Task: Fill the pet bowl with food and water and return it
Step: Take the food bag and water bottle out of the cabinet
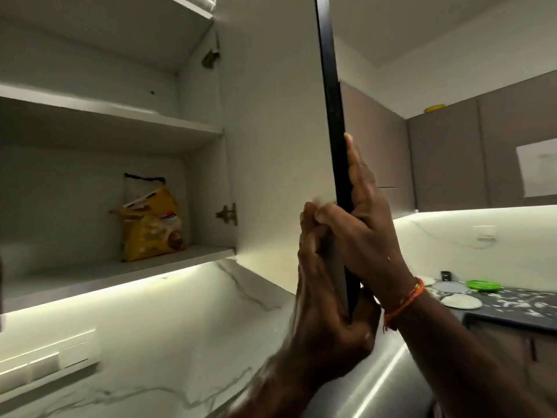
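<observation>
A yellow pet food bag (pixel 150 224) stands upright on the lowest shelf of the open wall cabinet, its top torn open. The cabinet door (pixel 271 146) is swung out towards me, and I see its white inner face and dark edge. My left hand (pixel 322 297) grips the door's lower corner, with fingers on the inner face. My right hand (pixel 367 230), an orange thread at its wrist, lies along the outer face with its thumb hooked over the edge. A green dish (pixel 483 285) sits on the dark counter at the far right.
The upper cabinet shelf (pixel 120 116) holds nothing that I can see. Lit marble backsplash (pixel 180 312) runs below the cabinet. White plates (pixel 461 301) lie beside the green dish. Brown wall cabinets (pixel 446 161) line the right wall, with a yellow object (pixel 434 109) on top.
</observation>
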